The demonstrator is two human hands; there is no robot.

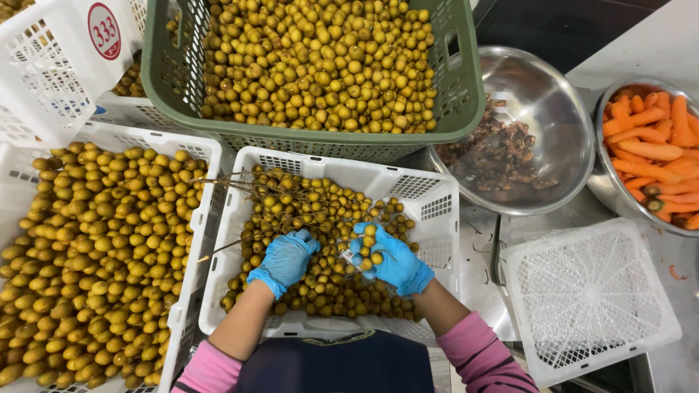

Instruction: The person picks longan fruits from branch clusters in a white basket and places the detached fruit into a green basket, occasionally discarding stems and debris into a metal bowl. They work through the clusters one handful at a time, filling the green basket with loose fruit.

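Note:
Both my hands wear blue gloves and reach into a white plastic crate [437, 207] of small yellow-brown round fruits on thin brown stems [218, 182]. My left hand [285, 260] is curled down onto the fruit pile [320, 291] at the crate's middle, fingers closed around some fruits. My right hand [393, 260] holds a small cluster of fruits [370, 247] just above the pile, fingers wrapped about it. The two hands are a short gap apart.
A green crate [466, 87] heaped with loose fruits sits behind. At left, a white crate [211, 153] of fruits and a tilted white crate [44, 80]. To the right: a steel bowl [561, 102] with brown scraps, a carrot bowl [604, 182], and an upturned white basket [590, 298].

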